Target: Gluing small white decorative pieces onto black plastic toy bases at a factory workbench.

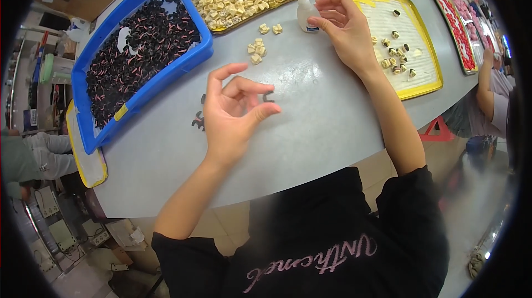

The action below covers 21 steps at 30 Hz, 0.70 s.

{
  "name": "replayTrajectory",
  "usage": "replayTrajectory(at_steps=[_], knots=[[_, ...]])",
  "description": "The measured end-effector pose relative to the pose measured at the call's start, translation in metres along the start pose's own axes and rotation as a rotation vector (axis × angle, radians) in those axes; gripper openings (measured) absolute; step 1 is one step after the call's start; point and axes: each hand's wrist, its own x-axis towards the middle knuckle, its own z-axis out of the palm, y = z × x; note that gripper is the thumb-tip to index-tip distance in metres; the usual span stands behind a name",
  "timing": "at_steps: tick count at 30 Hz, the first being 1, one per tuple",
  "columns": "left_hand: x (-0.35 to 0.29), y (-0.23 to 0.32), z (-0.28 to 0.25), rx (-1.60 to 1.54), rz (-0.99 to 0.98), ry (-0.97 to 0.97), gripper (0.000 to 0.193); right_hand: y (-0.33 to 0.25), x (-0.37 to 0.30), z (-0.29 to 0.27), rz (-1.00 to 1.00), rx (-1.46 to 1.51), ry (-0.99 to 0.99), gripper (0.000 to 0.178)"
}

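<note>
Left hand pinches small black curved plastic piece, grip clamped, above grey surface. Right hand, far right, grip closed round small white glue bottle.

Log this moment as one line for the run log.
left hand: pinching small black clip | right hand: on glue bottle | nearby: loose cream pieces, blue bin, grey table
</note>
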Motion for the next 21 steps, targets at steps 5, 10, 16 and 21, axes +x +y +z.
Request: replayTrajectory(at_steps=[5, 10, 16, 21], knots=[[0.002, 0.002, -0.001, 0.048, 0.077, 0.119, 0.06, 0.002, -0.001, 0.0, -0.016, 0.008, -0.015, 0.028], [0.002, 0.001, -0.002, 0.053, 0.101, 0.147, 0.059, -0.006, -0.002, 0.0, -0.252, -0.253, 0.11, 0.028], [0.0, -0.003, -0.004, 0.102, 0.199, 0.167, 0.059, -0.034, -0.029, 0.033, -0.56, -0.363, -0.127, 0.027], [-0.002, -0.004, -0.001, 0.174, 0.264, 0.149, 0.059, -0.011, -0.027, 0.051, -0.713, -0.466, -0.272, 0.025]])
